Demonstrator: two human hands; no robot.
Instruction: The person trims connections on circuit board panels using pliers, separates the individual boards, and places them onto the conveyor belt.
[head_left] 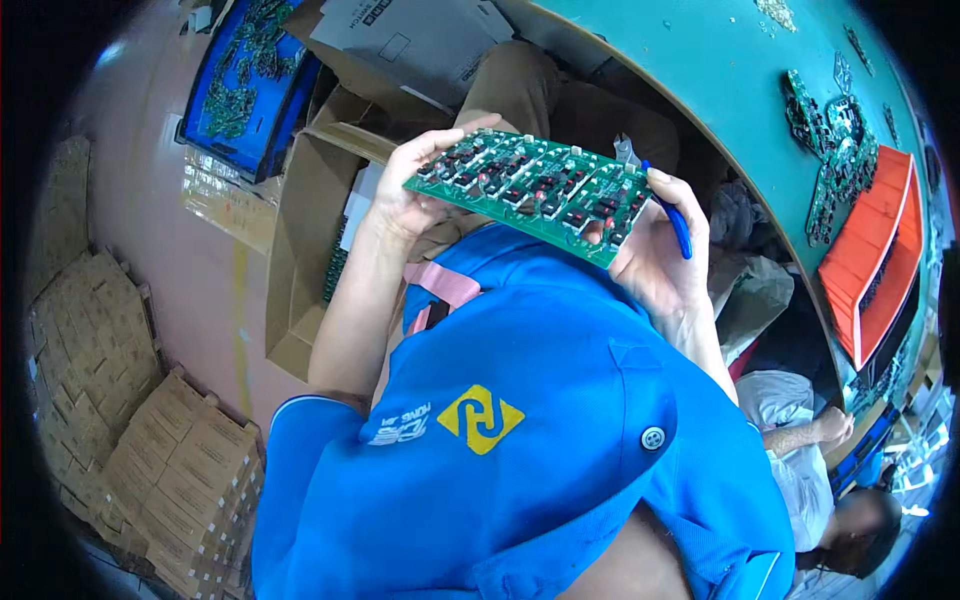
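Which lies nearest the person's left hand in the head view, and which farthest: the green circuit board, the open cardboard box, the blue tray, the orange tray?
1. green circuit board, held in the left hand
2. open cardboard box, beside the forearm
3. blue tray, upper left
4. orange tray, far right

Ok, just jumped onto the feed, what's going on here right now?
A person in a blue shirt holds a green circuit board up in front of them with both hands. The left hand grips its left end; the right hand supports the right end while also holding a blue-handled tool. The board is in the air, not resting on anything. To the right, more green boards lie on a teal worktable beside an orange tray. Open cardboard boxes stand on the floor at left.
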